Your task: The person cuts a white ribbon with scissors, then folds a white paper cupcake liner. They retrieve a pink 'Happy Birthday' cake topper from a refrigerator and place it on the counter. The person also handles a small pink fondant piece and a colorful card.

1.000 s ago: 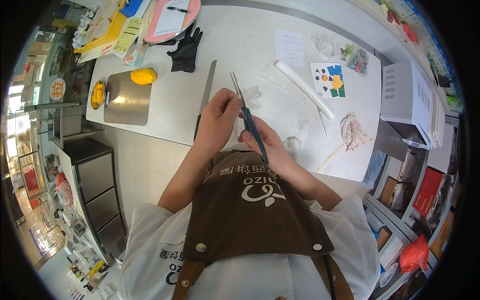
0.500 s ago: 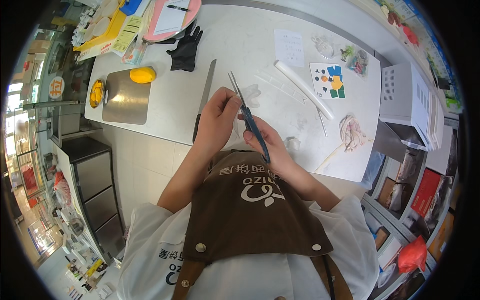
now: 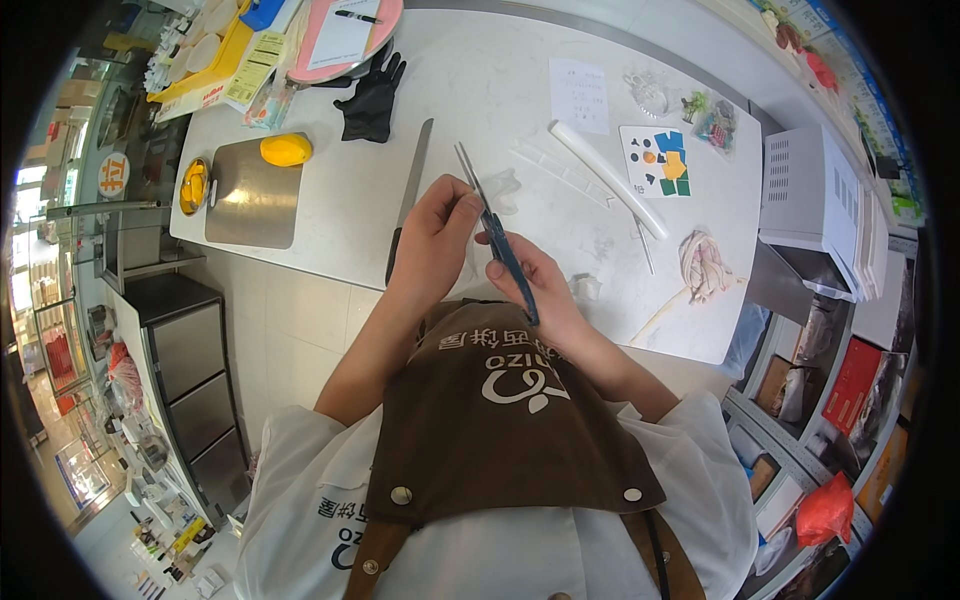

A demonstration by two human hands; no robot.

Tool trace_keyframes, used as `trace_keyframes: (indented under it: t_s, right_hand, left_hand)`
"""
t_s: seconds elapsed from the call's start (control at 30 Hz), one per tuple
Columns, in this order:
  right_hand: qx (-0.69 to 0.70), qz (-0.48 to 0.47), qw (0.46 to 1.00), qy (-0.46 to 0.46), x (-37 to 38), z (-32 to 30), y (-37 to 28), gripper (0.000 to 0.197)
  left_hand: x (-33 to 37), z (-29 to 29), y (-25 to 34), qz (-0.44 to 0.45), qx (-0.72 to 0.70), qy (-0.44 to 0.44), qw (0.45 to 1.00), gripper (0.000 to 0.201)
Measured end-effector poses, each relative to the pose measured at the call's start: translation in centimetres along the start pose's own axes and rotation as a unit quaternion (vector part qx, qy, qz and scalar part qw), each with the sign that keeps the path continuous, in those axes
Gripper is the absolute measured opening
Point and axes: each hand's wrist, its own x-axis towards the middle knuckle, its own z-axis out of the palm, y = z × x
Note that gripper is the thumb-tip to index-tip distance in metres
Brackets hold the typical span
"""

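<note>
My right hand (image 3: 533,268) grips a pair of scissors (image 3: 508,258) with dark blue handles. Their blades point up and away from me, the tips only slightly apart. Close against the blades is my left hand (image 3: 437,235), its thumb and fingers pinched together. Whatever that pinch holds is too small or too see-through to make out. A long knife (image 3: 415,180) with a dark handle lies on the table just left of my left hand. Beyond the scissors, a crumpled clear piece of film (image 3: 505,190) rests on the white tabletop (image 3: 480,80).
On the left are a metal board (image 3: 253,205), a mango (image 3: 286,150) and a bowl of yellow pieces (image 3: 194,187). A black glove (image 3: 370,105) lies farther back. To the right are a white roll (image 3: 605,178), a card of coloured shapes (image 3: 657,160) and a crumpled cloth (image 3: 703,267).
</note>
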Motion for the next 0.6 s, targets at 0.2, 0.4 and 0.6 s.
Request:
trace_keyframes:
  t_s: [0.2,0.4,0.6]
  right_hand:
    - [0.017,0.013,1.0,-0.007,-0.08,-0.15,0.21,0.036]
    - [-0.036,0.002,0.999,0.004,-0.11,0.1,-0.06,0.034]
    - [0.018,0.016,1.0,-0.002,-0.01,-0.35,0.5,0.033]
  left_hand:
    - [0.04,-0.2,-0.24,-0.003,0.022,-0.009,1.0,0.014]
    - [-0.04,-0.09,-0.19,0.0,0.016,-0.006,1.0,0.013]
    - [0.0,-0.22,-0.41,0.0,0.006,-0.023,1.0,0.013]
